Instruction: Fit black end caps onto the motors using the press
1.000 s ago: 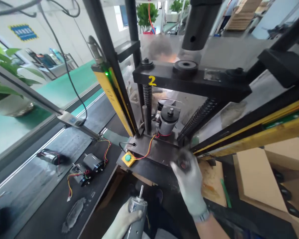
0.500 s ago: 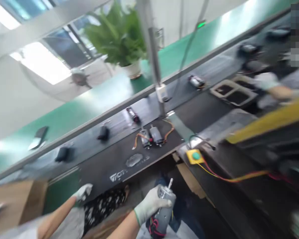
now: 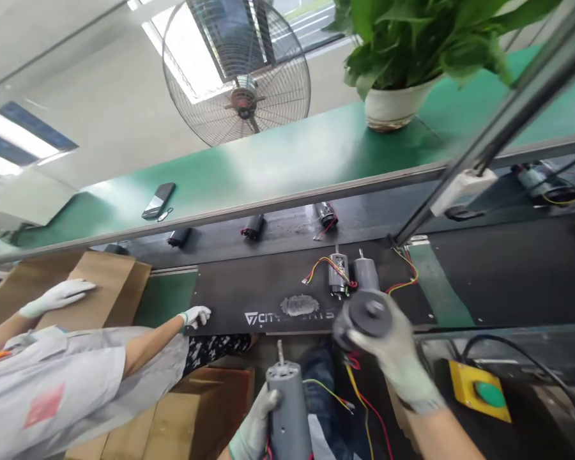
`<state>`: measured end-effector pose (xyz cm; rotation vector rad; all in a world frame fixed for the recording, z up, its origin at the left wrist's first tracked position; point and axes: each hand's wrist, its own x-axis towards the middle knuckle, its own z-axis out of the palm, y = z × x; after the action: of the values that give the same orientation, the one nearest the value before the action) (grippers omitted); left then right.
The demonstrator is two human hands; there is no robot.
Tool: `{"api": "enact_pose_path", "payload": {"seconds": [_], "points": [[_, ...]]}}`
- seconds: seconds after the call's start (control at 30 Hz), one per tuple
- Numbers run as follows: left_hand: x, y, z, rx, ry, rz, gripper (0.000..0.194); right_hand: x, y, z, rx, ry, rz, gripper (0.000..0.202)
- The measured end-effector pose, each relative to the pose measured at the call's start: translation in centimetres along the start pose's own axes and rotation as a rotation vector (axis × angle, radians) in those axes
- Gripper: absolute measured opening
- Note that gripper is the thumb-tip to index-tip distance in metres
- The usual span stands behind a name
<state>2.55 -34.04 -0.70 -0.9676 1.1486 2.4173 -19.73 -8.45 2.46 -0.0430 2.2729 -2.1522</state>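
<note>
In my gloved left hand [image 3: 256, 421] is a grey electric motor [image 3: 290, 409], upright with its shaft pointing up; the fingers wrap its left side. My gloved right hand [image 3: 398, 354] grips another motor [image 3: 370, 314], its round black end and short shaft facing me. Red and yellow wires [image 3: 359, 390] hang beneath it. Just beyond, two motors stand side by side on the black mat [image 3: 249, 275]: a silver one [image 3: 338, 271] with coloured leads and a grey one [image 3: 367, 275], partly covered by the held motor.
A co-worker's gloved hands [image 3: 196, 316] are at the left, one on a cardboard box [image 3: 96, 281]. Several motors [image 3: 253, 227] lie along the conveyor behind the mat. A metal post [image 3: 489, 121] rises at right, above a yellow box with a green button [image 3: 482, 390].
My view has swung left and levelled. My right hand has come into view holding a motor. My left hand still holds its motor, now lower in the picture and more upright.
</note>
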Motion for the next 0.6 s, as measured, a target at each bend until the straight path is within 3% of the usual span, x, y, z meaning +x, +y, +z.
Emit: {"api": "enact_pose_path", "payload": {"seconds": [0.1, 0.17, 0.23, 0.3, 0.4, 0.47, 0.53, 0.6], "points": [[-1.2, 1.0, -3.8, -0.229, 0.030, -0.018, 0.068, 5.6, 3.7, 12.8, 0.031, -0.166, 0.103, 0.076], [-1.7, 2.0, -5.6, -0.334, 0.042, 0.043, 0.067, 8.5, 6.1, 21.0, -0.068, -0.250, 0.181, 0.069], [-2.0, 3.1, -6.6, -0.384, 0.090, 0.132, 0.062, 10.4, 8.2, 27.2, -0.161, -0.301, 0.244, 0.062], [-1.8, 4.0, -6.9, -0.384, 0.137, 0.192, 0.061, 11.8, 9.7, 31.4, -0.232, -0.315, 0.296, 0.054], [-0.6, 5.3, -6.5, -0.364, 0.180, 0.247, 0.066, 13.8, 10.9, 35.0, -0.350, -0.312, 0.384, 0.057], [0.8, 6.2, -5.7, -0.341, 0.184, 0.267, 0.072, 15.1, 10.8, 36.0, -0.396, -0.322, 0.436, 0.072], [2.5, 7.3, -4.6, -0.271, 0.191, 0.297, 0.074, 15.8, 9.9, 35.1, -0.385, -0.340, 0.450, 0.078], [4.5, 8.7, -3.0, -0.141, 0.206, 0.345, 0.077, 15.3, 8.4, 31.4, -0.356, -0.330, 0.403, 0.069]]}}
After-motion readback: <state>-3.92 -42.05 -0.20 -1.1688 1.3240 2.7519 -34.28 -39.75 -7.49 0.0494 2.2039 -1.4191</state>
